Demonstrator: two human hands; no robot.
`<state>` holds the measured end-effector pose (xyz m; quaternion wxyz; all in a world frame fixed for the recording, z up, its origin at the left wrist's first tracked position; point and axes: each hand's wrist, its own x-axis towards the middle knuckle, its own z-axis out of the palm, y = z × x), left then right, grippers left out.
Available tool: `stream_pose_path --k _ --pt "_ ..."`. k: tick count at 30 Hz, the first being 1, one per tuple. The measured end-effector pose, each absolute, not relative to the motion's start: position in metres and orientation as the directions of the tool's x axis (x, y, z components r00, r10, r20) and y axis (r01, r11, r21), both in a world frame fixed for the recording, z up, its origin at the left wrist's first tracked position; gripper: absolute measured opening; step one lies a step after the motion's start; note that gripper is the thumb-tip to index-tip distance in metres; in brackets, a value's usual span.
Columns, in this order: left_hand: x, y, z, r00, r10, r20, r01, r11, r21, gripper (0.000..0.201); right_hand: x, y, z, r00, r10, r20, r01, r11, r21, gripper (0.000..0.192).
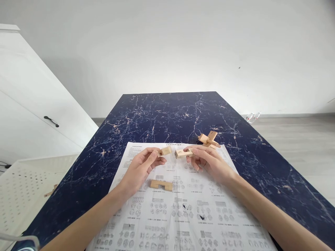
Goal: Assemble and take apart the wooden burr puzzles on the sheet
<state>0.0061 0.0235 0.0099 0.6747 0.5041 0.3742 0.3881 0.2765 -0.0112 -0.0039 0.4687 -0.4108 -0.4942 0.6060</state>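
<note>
My left hand pinches a small notched wooden block between thumb and fingers. Facing it across a narrow gap, my right hand grips another notched wooden block, which has a dark mark on its end. The two blocks do not touch. Below them, a third wooden piece with a cut-out in its lower edge lies flat on the printed instruction sheet. Past my right hand, several wooden pieces rest crossed over one another by the sheet's upper right corner.
The dark blue marble-patterned table ends near a pale wall. On the left stand a white cabinet and a perforated white surface with a wooden piece on it. Clear plastic bottles are on the floor at right.
</note>
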Motion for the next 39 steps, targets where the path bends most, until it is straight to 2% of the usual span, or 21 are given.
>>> stream_pose_path --k 4,8,15,18,21,24,27,32,39 --pt "0.007 0.023 0.014 0.412 0.899 -0.15 -0.139 0.225 0.964 0.033 0.281 -0.01 -0.009 -0.364 0.93 -0.044 -0.149 -0.105 -0.983 0.039" --pt "0.01 0.018 0.016 0.45 0.88 -0.152 -0.074 0.206 0.976 0.035 0.277 -0.012 -0.011 -0.503 0.864 0.008 -0.166 -0.088 -0.982 0.036" --pt "0.017 0.008 0.022 0.605 0.787 -0.119 0.054 0.109 0.993 0.045 0.269 -0.015 -0.008 -0.353 0.933 0.071 -0.139 0.022 -0.99 0.03" --pt "0.019 0.005 0.025 0.658 0.741 -0.133 0.047 0.135 0.99 0.05 0.27 -0.015 -0.009 -0.284 0.956 0.075 -0.099 0.048 -0.994 0.031" --pt "0.019 0.003 0.022 0.666 0.73 -0.154 0.033 0.177 0.984 0.065 0.27 -0.017 -0.009 -0.259 0.963 0.07 -0.054 0.058 -0.997 0.032" --pt "0.018 0.002 0.018 0.681 0.717 -0.149 0.016 0.189 0.982 0.073 0.267 -0.019 -0.008 -0.243 0.967 0.075 0.055 0.09 -0.994 0.03" --pt "0.018 0.004 0.014 0.685 0.715 -0.144 -0.006 0.203 0.979 0.073 0.265 -0.022 -0.006 -0.22 0.97 0.106 0.179 0.147 -0.973 0.025" --pt "0.018 0.003 0.015 0.679 0.721 -0.139 -0.036 0.221 0.975 0.068 0.262 -0.024 -0.004 -0.231 0.966 0.118 0.218 0.17 -0.961 0.019" --pt "0.021 -0.003 0.019 0.591 0.792 -0.15 0.117 0.1 0.988 0.071 0.257 -0.027 -0.004 -0.236 0.966 0.108 0.268 0.171 -0.948 0.022"
